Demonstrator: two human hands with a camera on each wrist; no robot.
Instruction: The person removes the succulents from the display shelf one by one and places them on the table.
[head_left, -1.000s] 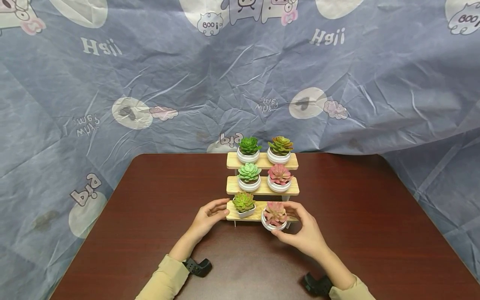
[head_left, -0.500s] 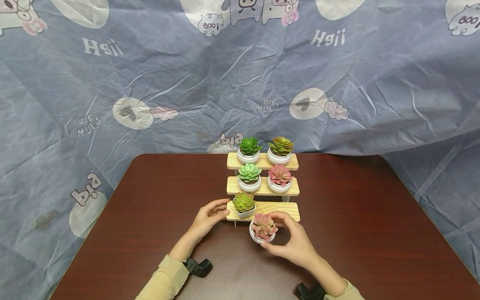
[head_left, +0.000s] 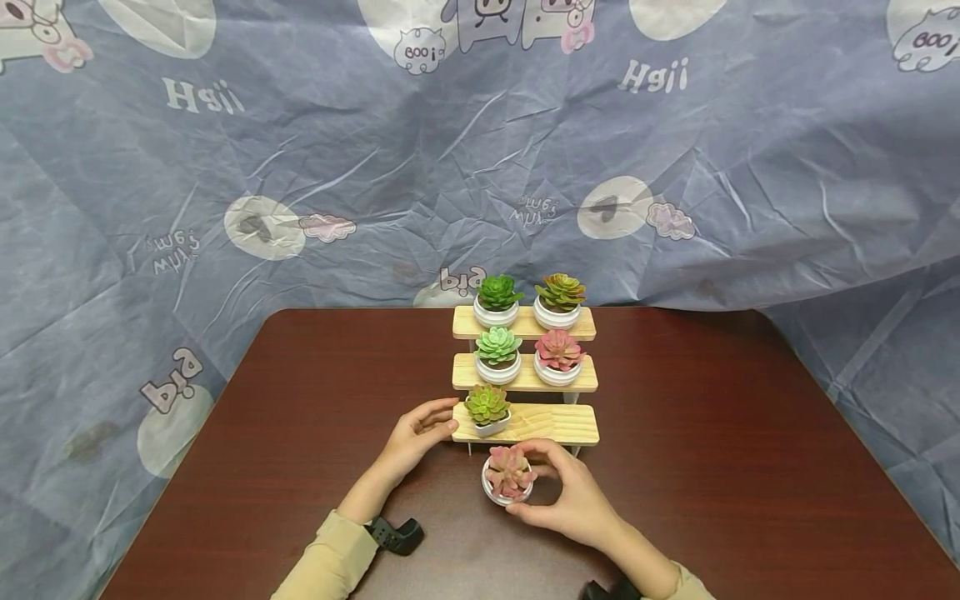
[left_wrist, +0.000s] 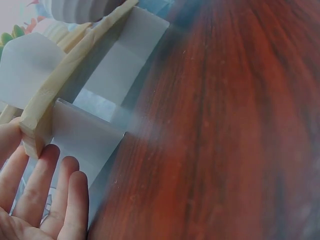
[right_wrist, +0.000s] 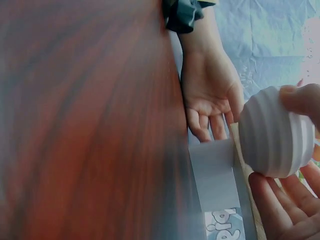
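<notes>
My right hand (head_left: 573,500) pinches a white ribbed pot (right_wrist: 272,132) between thumb and fingers. A pink artificial succulent (head_left: 510,473) sits in it, upright, in front of the lowest shelf in the head view. My left hand (head_left: 414,435) holds the left end of the lowest board (head_left: 558,423) of a three-tier wooden display stand, fingertips at the board's end in the left wrist view (left_wrist: 40,200). A yellow-green succulent (head_left: 487,404) in a small white pot stands on that board's left half.
On the middle tier stand a pale green succulent (head_left: 498,346) and a red-pink one (head_left: 559,350). The top tier bears a dark green succulent (head_left: 498,293) and an olive one (head_left: 561,293). The dark red-brown table (head_left: 337,358) meets a grey-blue printed cloth (head_left: 375,167) behind.
My right hand has taken the pink succulent off the right half of the lowest shelf and carried it forward and left, toward me. The left hand stays at the shelf's end.
</notes>
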